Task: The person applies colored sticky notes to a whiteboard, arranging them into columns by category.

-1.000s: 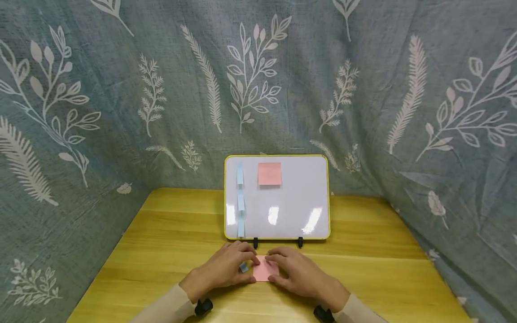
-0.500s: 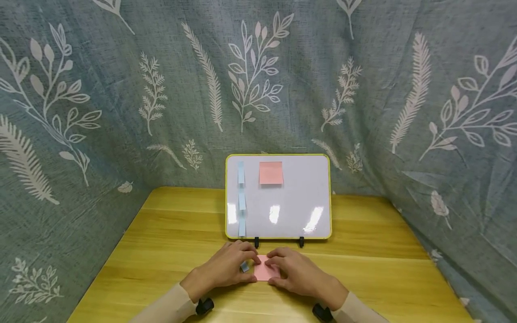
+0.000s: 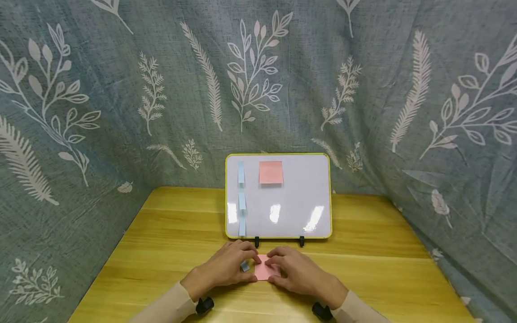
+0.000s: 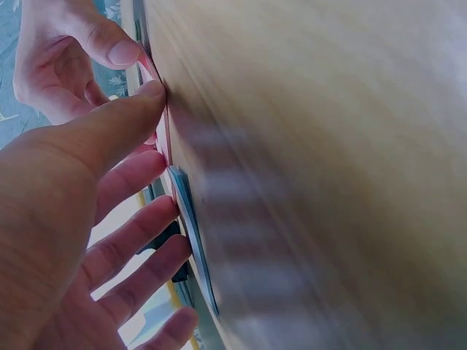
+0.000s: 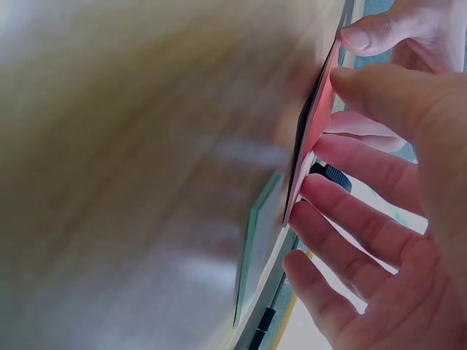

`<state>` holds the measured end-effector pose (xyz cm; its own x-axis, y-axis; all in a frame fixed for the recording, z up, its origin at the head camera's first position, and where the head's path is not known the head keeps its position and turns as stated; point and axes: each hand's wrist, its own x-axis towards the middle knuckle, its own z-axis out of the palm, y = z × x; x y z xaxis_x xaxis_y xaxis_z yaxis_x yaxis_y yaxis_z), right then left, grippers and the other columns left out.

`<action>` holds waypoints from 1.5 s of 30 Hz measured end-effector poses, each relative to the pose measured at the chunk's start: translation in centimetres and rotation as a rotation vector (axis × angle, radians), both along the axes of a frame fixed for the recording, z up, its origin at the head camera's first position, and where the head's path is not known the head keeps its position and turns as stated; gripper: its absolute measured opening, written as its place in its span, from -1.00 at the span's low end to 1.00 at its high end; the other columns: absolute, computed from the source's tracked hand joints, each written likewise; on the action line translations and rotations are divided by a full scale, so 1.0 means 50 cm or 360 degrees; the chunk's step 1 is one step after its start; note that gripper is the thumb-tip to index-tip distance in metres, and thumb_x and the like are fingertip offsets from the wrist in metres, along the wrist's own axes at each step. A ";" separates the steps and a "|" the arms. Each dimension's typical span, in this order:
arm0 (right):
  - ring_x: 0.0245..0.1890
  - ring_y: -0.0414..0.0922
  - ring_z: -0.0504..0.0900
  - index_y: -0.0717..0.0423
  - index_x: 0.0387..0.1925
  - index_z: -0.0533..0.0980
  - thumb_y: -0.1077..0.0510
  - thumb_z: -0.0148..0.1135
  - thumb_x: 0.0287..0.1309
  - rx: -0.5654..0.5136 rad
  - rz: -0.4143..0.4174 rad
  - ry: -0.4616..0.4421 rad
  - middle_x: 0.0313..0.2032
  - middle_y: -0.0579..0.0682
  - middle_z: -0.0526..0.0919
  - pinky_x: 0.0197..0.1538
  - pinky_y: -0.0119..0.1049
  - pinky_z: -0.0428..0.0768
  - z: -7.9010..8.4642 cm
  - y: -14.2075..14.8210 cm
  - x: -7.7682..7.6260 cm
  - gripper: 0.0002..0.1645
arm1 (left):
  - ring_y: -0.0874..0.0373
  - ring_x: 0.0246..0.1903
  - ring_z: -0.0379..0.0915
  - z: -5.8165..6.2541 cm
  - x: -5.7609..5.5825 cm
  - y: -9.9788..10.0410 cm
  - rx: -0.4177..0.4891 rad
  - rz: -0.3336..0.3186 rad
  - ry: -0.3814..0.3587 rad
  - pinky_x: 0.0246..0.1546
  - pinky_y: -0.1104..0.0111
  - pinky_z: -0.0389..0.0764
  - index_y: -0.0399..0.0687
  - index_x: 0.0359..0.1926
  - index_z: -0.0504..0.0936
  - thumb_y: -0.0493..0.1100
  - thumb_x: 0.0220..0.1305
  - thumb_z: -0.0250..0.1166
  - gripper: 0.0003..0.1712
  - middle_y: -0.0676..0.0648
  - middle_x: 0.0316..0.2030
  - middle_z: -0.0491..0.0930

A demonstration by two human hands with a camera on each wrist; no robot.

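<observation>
Fingers bent, the left hand (image 3: pixel 226 268) at 9 o'clock and right hand (image 3: pixel 302 272) at 3 pinch a square pink paper pad (image 3: pixel 264 272) on the yellow wooden desk (image 3: pixel 383 273), which stretches sideways beyond each wrist; at 12 o'clock stands a yellow-rimmed whiteboard (image 3: pixel 299 193).

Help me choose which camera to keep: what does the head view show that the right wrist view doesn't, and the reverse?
Only the head view shows the pink note and the blue strips on the whiteboard. Only the right wrist view shows the greenish pad and the palm side of the right hand. Both show the left hand and right hand at the pink pad, plus part of the whiteboard.
</observation>
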<state>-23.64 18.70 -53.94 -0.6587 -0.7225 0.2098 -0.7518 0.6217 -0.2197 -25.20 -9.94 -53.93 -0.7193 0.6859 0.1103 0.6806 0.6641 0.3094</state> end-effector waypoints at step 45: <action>-0.06 -0.23 0.82 0.01 -0.11 0.89 0.26 0.56 0.42 -0.0231 0.0042 0.0082 -0.09 -0.15 0.89 0.02 -0.33 0.83 0.004 -0.026 -0.008 -0.89 | 0.22 -0.07 0.77 0.006 0.003 0.018 0.0254 -0.0016 0.0128 0.02 0.35 0.77 0.15 -0.06 0.86 -0.04 0.66 0.51 -0.93 0.13 0.01 0.85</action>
